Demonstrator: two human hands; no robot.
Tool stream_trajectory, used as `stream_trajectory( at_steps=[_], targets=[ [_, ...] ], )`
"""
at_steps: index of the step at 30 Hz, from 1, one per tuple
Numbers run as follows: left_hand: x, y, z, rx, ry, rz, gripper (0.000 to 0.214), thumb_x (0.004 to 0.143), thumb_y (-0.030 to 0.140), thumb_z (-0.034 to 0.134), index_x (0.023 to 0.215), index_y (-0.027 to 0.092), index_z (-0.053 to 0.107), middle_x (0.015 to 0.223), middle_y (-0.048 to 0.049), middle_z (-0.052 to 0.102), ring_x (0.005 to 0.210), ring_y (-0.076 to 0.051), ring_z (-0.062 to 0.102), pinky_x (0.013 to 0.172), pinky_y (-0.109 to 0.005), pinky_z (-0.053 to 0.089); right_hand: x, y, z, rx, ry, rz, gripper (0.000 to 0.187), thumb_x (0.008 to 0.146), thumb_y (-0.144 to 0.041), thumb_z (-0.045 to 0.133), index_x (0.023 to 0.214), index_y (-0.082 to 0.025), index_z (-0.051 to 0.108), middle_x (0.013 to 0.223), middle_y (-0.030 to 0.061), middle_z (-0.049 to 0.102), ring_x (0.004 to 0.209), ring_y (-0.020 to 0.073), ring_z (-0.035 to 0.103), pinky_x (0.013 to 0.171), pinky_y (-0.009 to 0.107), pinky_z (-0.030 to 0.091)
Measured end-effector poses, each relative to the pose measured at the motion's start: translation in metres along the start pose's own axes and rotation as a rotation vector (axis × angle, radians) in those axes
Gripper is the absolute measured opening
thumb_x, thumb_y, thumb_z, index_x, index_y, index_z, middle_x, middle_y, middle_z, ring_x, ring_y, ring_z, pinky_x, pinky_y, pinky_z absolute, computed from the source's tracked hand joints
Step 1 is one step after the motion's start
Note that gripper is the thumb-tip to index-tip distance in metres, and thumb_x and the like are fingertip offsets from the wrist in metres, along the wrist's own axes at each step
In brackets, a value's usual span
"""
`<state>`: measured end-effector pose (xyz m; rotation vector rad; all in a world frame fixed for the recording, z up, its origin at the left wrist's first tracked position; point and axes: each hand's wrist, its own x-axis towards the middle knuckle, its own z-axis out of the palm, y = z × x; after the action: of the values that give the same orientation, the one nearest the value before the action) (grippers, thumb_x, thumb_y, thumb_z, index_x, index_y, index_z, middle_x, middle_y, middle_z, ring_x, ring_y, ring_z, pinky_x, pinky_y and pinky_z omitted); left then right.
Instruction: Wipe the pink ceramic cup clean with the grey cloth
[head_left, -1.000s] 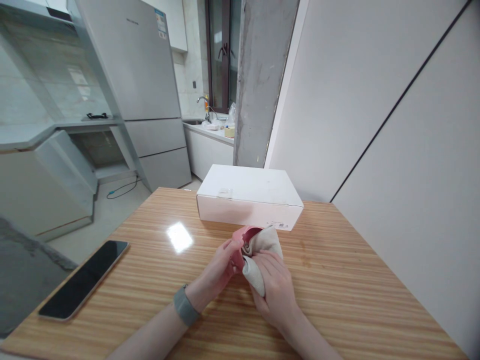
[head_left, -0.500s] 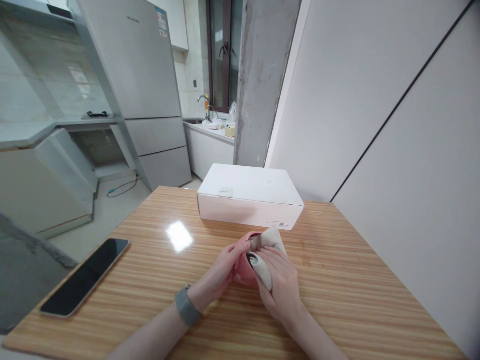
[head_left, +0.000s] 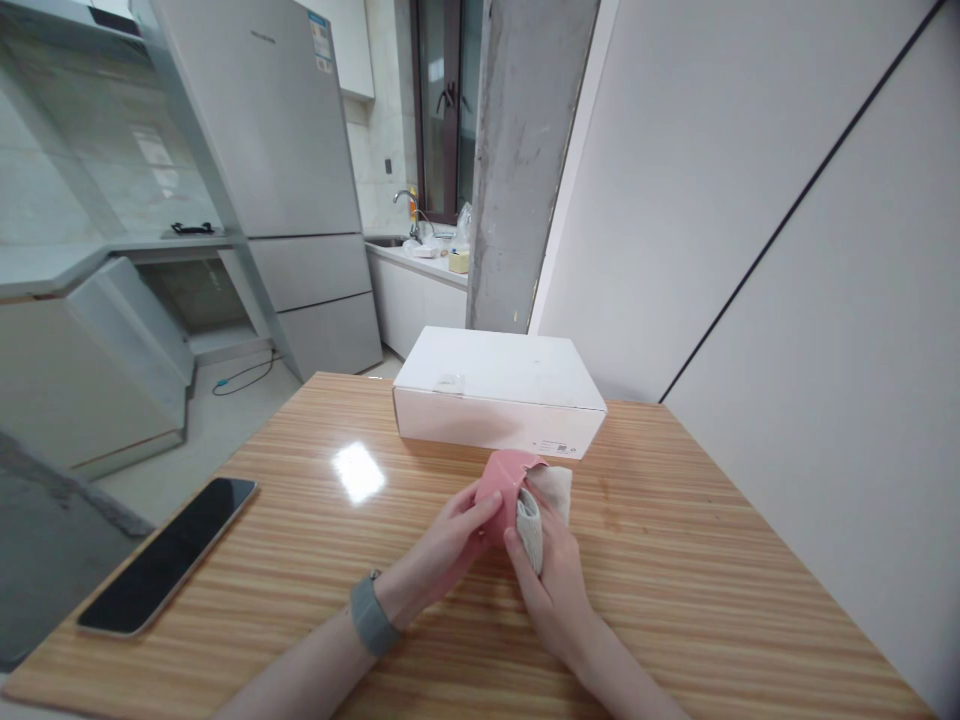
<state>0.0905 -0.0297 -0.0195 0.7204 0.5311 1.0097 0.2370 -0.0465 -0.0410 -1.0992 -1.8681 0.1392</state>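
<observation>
Over the middle of the wooden table (head_left: 675,590), my left hand (head_left: 450,545) is closed round a small pink cup-like object (head_left: 504,478), holding it tilted. My right hand (head_left: 551,575) grips a beige cloth (head_left: 541,503) and presses it against the pink object's right side. Both hands sit close together just in front of a white box (head_left: 499,392). A grey band (head_left: 370,612) is on my left wrist.
A dark phone (head_left: 166,556) lies face up near the table's left edge. The closed white box stands at the table's far side. A plain wall runs along the right. Beyond the table are a fridge (head_left: 296,180), a concrete pillar (head_left: 521,160) and a counter with a tap.
The pink object has been turned in my left hand so its outer side faces up. The cloth has bunched closer against it under my right hand.
</observation>
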Motion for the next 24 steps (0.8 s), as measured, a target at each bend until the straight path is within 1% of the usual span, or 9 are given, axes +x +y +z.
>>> stream_trajectory(
  at_steps=[4,7,8,11,14,17,20,22,24],
  targets=[
    [-0.001,-0.001,-0.002,0.063,0.074,-0.023,0.038,0.083,0.043,0.069,0.111,0.017,0.071,0.11,-0.0101,0.071,0.096,-0.019,0.063,0.083,-0.027,0.047,-0.002,0.001,0.001,0.029,-0.018,-0.046,0.044,0.095,-0.03,0.048,0.136,-0.015,0.05,0.134,0.0176,0.061,0.127,0.0312,0.055,0.103,0.051,0.048],
    [0.0,0.001,-0.006,0.151,0.143,-0.079,0.045,0.083,0.05,0.065,0.112,0.016,0.07,0.112,-0.0115,0.071,0.098,-0.023,0.064,0.078,-0.029,0.049,0.001,0.0,-0.004,0.044,-0.085,-0.089,0.042,0.094,-0.029,0.047,0.134,-0.014,0.051,0.129,0.0167,0.064,0.123,0.03,0.059,0.101,0.05,0.05],
    [0.001,0.002,-0.007,0.17,0.147,-0.092,0.048,0.084,0.052,0.063,0.114,0.016,0.069,0.114,-0.0119,0.071,0.1,-0.024,0.064,0.079,-0.03,0.049,0.002,0.0,-0.006,0.044,-0.112,-0.112,0.041,0.094,-0.028,0.047,0.133,-0.015,0.052,0.128,0.0164,0.065,0.121,0.0296,0.06,0.101,0.05,0.05],
    [0.004,0.004,-0.008,0.204,0.117,-0.09,0.052,0.087,0.054,0.058,0.121,0.016,0.067,0.119,-0.0111,0.07,0.113,-0.028,0.061,0.089,-0.036,0.048,0.007,-0.005,-0.013,0.035,-0.173,-0.2,0.038,0.094,-0.025,0.047,0.129,-0.014,0.054,0.125,0.0157,0.068,0.119,0.0284,0.062,0.1,0.048,0.051],
    [0.006,0.004,-0.008,0.206,0.084,-0.056,0.051,0.09,0.054,0.052,0.123,0.018,0.066,0.125,-0.0083,0.068,0.123,-0.027,0.055,0.103,-0.037,0.041,0.01,-0.013,-0.017,0.018,-0.209,-0.276,0.035,0.093,-0.022,0.045,0.126,-0.013,0.056,0.118,0.0154,0.071,0.113,0.0277,0.066,0.098,0.046,0.053],
    [0.006,0.003,-0.01,0.19,0.076,-0.109,0.052,0.091,0.057,0.048,0.126,0.022,0.064,0.129,-0.0062,0.066,0.124,-0.026,0.054,0.103,-0.037,0.041,0.011,-0.02,-0.017,-0.062,-0.17,-0.316,0.035,0.091,-0.02,0.047,0.123,-0.01,0.058,0.113,0.0178,0.073,0.108,0.0298,0.068,0.093,0.047,0.056],
    [0.005,0.002,-0.013,0.186,0.082,-0.206,0.059,0.09,0.063,0.043,0.129,0.022,0.062,0.125,-0.0073,0.068,0.119,-0.028,0.058,0.09,-0.037,0.048,0.012,-0.02,-0.017,-0.107,-0.111,-0.314,0.034,0.09,-0.019,0.048,0.12,-0.009,0.06,0.111,0.0183,0.074,0.105,0.0311,0.07,0.091,0.048,0.057],
    [0.003,0.002,-0.013,0.21,0.058,-0.222,0.06,0.09,0.063,0.041,0.131,0.023,0.059,0.12,-0.0073,0.069,0.114,-0.029,0.06,0.082,-0.034,0.05,0.013,-0.019,-0.019,-0.082,-0.081,-0.261,0.032,0.09,-0.019,0.048,0.118,-0.011,0.061,0.109,0.0166,0.074,0.103,0.0301,0.07,0.09,0.047,0.057],
    [0.001,0.003,-0.01,0.225,0.008,-0.197,0.053,0.09,0.055,0.049,0.134,0.025,0.056,0.12,-0.0058,0.069,0.112,-0.027,0.061,0.082,-0.033,0.049,0.012,-0.017,-0.02,-0.038,-0.037,-0.162,0.029,0.092,-0.02,0.047,0.115,-0.014,0.062,0.105,0.0142,0.075,0.098,0.0283,0.071,0.086,0.044,0.058]
  ],
)
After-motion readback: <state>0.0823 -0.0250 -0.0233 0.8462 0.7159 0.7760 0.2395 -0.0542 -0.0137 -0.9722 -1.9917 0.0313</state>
